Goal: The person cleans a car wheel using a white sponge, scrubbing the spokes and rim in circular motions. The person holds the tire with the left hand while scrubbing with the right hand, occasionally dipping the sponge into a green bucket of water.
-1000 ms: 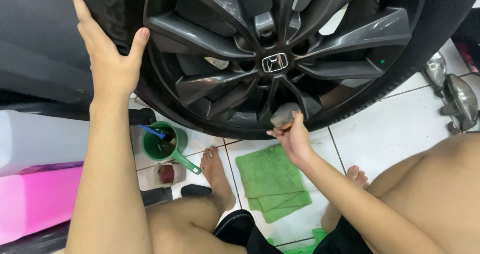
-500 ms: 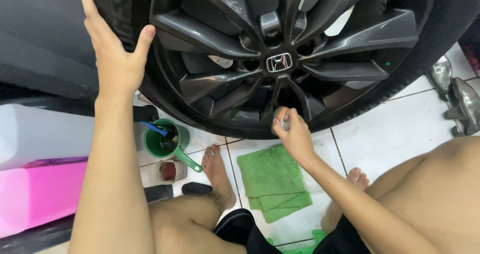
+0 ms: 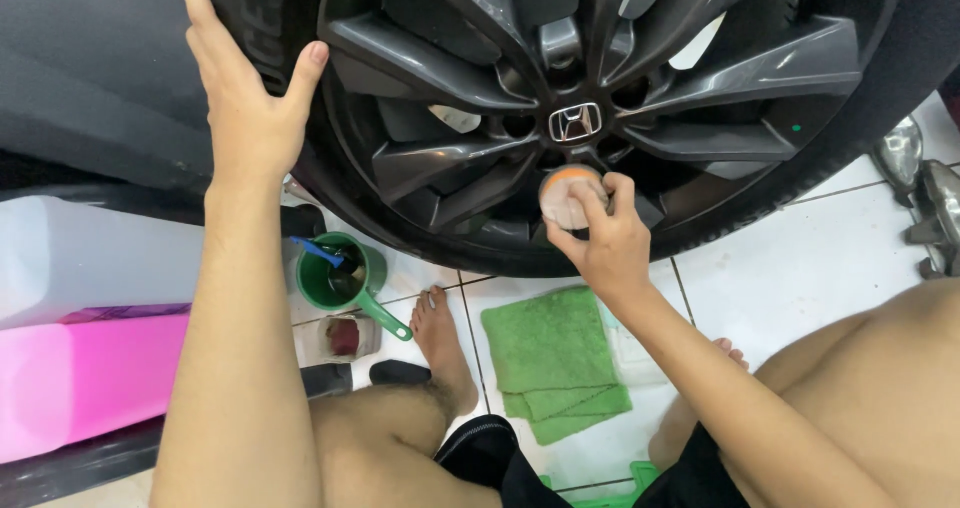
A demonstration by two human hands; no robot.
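Two hands busy: your left hand [image 3: 245, 108] lies flat and open on the tyre [image 3: 262, 13], holding nothing; your right hand [image 3: 598, 240] pinches a round pad [image 3: 562, 196] against the rim [image 3: 560, 118] under the hub; looks mid-polish, so next spoke probably wants steady pressure.

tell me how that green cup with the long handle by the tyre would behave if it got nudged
The green cup would probably tip toward its long handle, which sticks out to one side. It seems to hold dark liquid and a blue tool, so a nudge would likely slosh or spill. On the glossy floor tiles it might slide first.
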